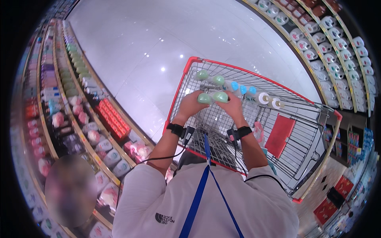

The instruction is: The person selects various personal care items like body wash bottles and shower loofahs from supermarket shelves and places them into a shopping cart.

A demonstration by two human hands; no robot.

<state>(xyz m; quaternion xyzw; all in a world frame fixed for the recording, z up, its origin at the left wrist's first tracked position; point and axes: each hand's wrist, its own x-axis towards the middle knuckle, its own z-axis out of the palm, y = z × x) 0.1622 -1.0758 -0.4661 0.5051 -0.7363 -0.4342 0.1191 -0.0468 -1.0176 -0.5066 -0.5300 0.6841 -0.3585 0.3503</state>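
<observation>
Both hands reach over the wire basket of a shopping cart [220,119] with a red rim. My left hand [190,105] holds a bottle with a rounded green cap [204,98]. Right beside it, my right hand [231,105] grips a second green-capped bottle [220,97]. Two more bottles with green caps [202,75] stand beyond them at the cart's far side. To their right is a row of bottles with blue caps [234,86], followed by white pump bottles [263,98]. The lower parts of the held bottles are largely hidden.
Shelves of bottles [104,145] run close along the left, with red boxes [114,117] on a lower tier. Another shelf of white jugs [336,65] curves along the right. A red flap [279,135] lies in the cart near its handle [324,163]. Pale floor [134,53] shows ahead.
</observation>
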